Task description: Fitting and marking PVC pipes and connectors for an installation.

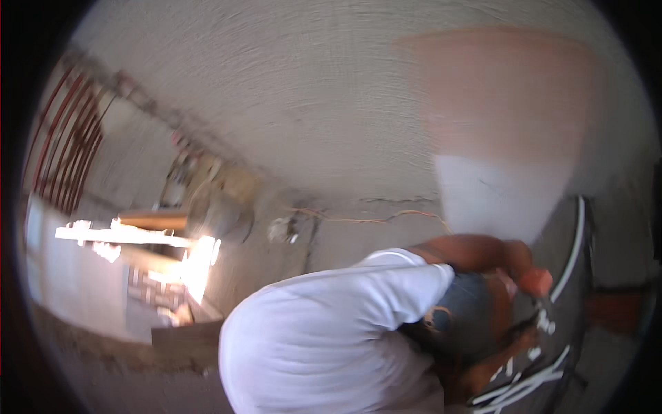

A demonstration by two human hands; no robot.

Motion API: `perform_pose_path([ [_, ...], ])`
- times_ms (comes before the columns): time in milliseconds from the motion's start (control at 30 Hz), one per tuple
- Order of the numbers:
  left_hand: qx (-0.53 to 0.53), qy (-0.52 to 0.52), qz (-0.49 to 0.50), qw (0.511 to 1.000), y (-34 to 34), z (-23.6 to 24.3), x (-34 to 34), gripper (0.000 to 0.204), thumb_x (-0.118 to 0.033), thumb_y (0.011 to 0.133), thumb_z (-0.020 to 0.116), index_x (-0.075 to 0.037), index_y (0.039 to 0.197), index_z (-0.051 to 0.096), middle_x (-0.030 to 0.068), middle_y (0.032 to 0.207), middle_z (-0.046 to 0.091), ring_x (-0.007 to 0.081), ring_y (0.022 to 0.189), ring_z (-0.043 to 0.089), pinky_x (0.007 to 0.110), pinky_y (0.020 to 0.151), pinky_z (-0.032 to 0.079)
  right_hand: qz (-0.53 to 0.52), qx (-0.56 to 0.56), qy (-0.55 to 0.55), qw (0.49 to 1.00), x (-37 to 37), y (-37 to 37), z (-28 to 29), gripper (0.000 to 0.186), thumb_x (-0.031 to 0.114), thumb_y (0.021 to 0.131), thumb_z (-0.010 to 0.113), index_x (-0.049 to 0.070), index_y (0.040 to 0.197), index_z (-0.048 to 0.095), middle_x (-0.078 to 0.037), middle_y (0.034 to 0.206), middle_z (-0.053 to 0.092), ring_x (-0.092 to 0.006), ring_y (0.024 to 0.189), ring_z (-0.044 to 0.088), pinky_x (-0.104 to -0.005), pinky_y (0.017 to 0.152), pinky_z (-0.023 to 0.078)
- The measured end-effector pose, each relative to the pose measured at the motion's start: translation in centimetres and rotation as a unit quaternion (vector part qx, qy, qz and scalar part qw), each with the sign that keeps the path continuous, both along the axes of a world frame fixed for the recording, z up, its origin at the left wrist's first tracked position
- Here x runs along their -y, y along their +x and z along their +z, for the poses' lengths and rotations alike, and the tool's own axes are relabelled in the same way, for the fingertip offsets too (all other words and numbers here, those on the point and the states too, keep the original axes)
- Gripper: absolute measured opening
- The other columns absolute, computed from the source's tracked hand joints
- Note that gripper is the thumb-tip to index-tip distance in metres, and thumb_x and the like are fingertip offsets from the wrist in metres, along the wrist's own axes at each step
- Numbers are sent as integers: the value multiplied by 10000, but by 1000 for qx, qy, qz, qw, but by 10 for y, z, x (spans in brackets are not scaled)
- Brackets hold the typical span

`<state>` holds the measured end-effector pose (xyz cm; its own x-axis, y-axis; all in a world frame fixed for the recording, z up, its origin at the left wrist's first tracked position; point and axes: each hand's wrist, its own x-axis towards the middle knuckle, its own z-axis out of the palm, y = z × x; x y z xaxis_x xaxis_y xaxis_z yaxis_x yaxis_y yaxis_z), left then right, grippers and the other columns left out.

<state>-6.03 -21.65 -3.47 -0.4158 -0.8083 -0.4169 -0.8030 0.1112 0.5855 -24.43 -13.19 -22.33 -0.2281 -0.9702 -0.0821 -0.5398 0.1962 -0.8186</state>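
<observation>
Neither my left hand nor my right hand shows. Close in front of me a co-worker in a white T-shirt [324, 334] bends over toward the right, an arm [465, 250] stretched down. An orange-red object [534, 281], blurred, is by that person's hand; what it is I cannot make out. Several white plastic pipes [524, 383] lie below it, and a longer one [572, 245] runs along the right side.
A grey plastered wall [310, 103] fills the top, with a pale pinkish and white patch [507, 96]. An orange wire [345, 219] runs along its foot. Red bars [65, 138] and a bright opening [200, 265] are at the left.
</observation>
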Motion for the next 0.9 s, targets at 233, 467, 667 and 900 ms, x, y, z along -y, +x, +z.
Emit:
perform_pose_path([
  [233,187,30,-109,976,14,24,35,382,-332,780,696,-60,1045,660,220,1027,679,419,971,635,510,816,507,-205,58,-165,963,44,-65,-5,328,313,826,748,29,905,605,-104,813,616,-271,736,586,-413,688,476],
  [467,188,-36,-228,955,-56,68,53,388,-258,847,623,33,1100,579,281,961,655,452,921,625,534,826,477,-357,115,-11,927,46,-97,36,320,147,749,829,30,913,580,-30,765,561,-145,692,514,-313,647,442],
  [667,189,-17,-317,929,-133,134,83,287,-217,881,557,45,968,637,293,926,648,441,916,632,511,821,483,-354,145,26,924,35,-78,29,324,111,749,822,29,914,555,-16,745,548,-122,678,497,-298,618,429],
  [900,283,-8,-423,861,-168,152,83,266,-225,857,573,-9,993,650,246,893,656,418,870,648,510,759,508,-365,221,-65,902,42,-77,19,299,68,782,783,77,887,503,49,745,461,-59,659,406,-257,579,372],
])
